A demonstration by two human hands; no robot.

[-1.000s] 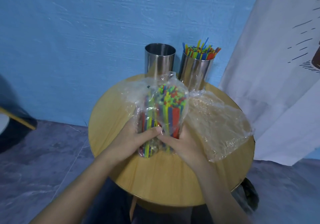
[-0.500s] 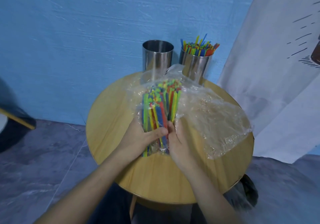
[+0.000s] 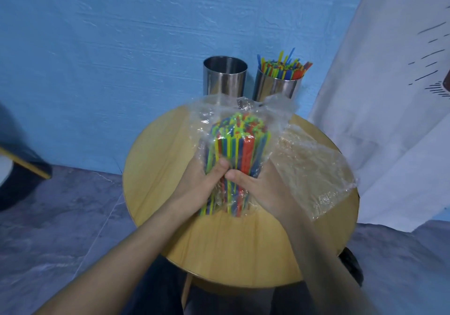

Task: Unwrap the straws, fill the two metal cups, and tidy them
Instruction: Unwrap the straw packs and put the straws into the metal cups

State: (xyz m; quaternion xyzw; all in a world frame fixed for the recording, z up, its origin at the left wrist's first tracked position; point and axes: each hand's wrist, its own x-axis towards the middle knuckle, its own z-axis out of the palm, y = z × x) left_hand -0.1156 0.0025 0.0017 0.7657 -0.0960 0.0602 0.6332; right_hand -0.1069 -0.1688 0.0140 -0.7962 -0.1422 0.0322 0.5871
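I hold a bundle of coloured straws point(image 3: 237, 144) upright over the round wooden table point(image 3: 155, 168), both hands wrapped around its lower half. My left hand point(image 3: 201, 187) grips it from the left, thumb lying across the front. My right hand point(image 3: 264, 190) grips it from the right, and its thumb comes in to meet the left thumb, the two tips touching or nearly so; I cannot tell which. The fingers of both hands curl behind the bundle, out of sight.

The straws are inside a clear plastic wrapper point(image 3: 207, 117), which stands open and crumpled above their top ends. Their bottom ends poke out below my hands, close to the tabletop; whether they touch it I cannot tell.

At the far edge of the table stand two metal cups side by side, near each other. The left cup point(image 3: 225, 78) shows only its dark inside. The right cup point(image 3: 277, 88) is packed with more straws point(image 3: 282, 65), their tips sticking out above the rim.

A second, flattened plastic wrapper point(image 3: 314, 168) lies on the right part of the table, just beside my right hand, its far corner hanging over the edge.

A blue wall point(image 3: 97, 47) is behind the table, a white cloth point(image 3: 389, 95) hangs at the right, and the floor point(image 3: 48, 229) is grey.
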